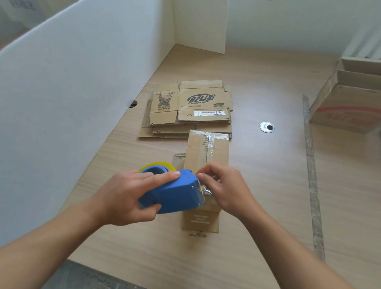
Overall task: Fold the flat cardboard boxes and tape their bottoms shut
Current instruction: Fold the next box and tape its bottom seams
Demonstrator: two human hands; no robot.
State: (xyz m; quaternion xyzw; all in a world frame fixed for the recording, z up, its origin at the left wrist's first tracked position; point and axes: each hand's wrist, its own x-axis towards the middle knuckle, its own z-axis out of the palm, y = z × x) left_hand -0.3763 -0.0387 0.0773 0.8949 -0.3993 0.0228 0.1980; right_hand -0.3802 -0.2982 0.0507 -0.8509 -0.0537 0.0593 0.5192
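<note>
A folded cardboard box (207, 151) stands on the wooden table (261, 199) with its bottom up, and clear tape runs along its seam. My left hand (130, 196) grips a blue tape dispenser (175, 191) with a yellowish tape roll, held over the box's near end. My right hand (224, 190) pinches the loose tape end at the dispenser's toothed blade. Behind the box lies a stack of flat cardboard boxes (188, 109) with printed labels.
A white partition (73, 85) runs along the table's left side. Open cardboard boxes (358, 101) stand at the far right. A strip of tape (311, 171) runs down the table on the right, with a round metal grommet (267, 127) near the middle.
</note>
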